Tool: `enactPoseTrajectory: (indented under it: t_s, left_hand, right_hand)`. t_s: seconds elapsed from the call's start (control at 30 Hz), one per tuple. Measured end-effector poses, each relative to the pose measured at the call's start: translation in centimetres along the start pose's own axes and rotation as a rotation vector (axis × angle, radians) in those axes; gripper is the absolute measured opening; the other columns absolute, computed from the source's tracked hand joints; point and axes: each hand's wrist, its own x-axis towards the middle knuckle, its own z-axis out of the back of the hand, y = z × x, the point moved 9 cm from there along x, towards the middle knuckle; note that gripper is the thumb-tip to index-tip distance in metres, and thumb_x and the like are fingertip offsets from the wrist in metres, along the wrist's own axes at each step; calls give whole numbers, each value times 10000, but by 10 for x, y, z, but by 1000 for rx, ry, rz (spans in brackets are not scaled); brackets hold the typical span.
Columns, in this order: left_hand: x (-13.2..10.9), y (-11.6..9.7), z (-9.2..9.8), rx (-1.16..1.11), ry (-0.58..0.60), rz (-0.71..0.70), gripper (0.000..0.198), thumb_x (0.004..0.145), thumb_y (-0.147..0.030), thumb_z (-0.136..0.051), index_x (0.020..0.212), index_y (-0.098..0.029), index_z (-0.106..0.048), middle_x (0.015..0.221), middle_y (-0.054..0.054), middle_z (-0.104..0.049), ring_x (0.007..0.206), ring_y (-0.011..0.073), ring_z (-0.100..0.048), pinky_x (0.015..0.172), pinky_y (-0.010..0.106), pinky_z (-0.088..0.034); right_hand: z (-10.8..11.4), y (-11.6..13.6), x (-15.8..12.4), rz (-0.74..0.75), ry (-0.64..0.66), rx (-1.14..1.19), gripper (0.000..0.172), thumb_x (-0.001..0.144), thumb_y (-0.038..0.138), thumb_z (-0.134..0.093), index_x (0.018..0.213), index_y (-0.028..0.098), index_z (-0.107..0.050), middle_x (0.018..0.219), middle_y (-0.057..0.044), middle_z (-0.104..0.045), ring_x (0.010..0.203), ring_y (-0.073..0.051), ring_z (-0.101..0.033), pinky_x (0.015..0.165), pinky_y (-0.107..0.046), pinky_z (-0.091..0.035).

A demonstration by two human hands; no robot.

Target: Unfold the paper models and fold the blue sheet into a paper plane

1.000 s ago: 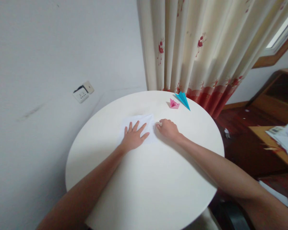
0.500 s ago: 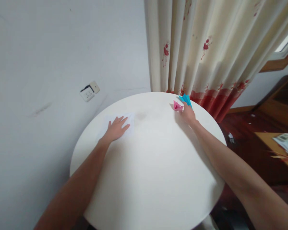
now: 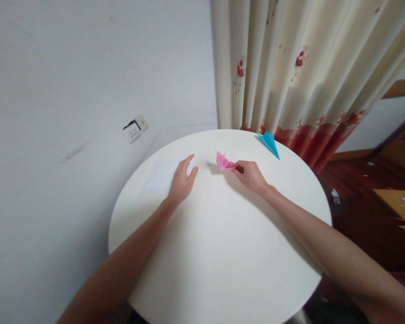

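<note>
Between the thumb and fingers of my right hand (image 3: 251, 175) is a piece of folded pink paper origami (image 3: 223, 162), held by its right end just above the white round table (image 3: 222, 252). My left hand (image 3: 183, 180) is over the right edge of a sheet of white paper (image 3: 158, 175), thumb and fingers apart, with nothing in its grasp. Whether it touches the sheet I cannot tell. Behind and to the right of my right hand, a blue paper plane (image 3: 269, 144) lies near the table's far edge.
A pale wall (image 3: 70, 90) with a socket (image 3: 132, 132) stands close on the table's left. Behind the far edge hangs a flowered curtain (image 3: 266, 67). On the right, a wooden surface (image 3: 391, 202) holds papers, over a dark red floor (image 3: 351, 211).
My right hand has brought the pink origami leftward from beside the blue paper plane. My left hand has come off the white sheet's middle toward its right edge. The view has shifted slightly.
</note>
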Motion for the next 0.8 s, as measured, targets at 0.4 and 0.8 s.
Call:
enactPoseTrajectory:
  t_s: [0.4,0.8]
  left_hand:
    - [-17,-31,-6,-352,-98,32,224,895,-344,-658,1062,-200,-618,1237,92,-646,927,183,-714,834,326,-617]
    - [-18,-60,-2,51,-94,-253,277,956,-177,-494,1119,-199,-718,1303,102,-655,1207,225,-629,995,375,-560]
  right_hand:
    - [-40,78,-32,228,246,-182,242,998,234,-490,1025,156,-717,960,-101,-723,812,-177,-644,746,-265,-408]
    - [-50,100,-44,345,339,-266,213,995,249,-487,1081,180,-670,1082,-122,-723,995,-224,-635,796,-297,-449]
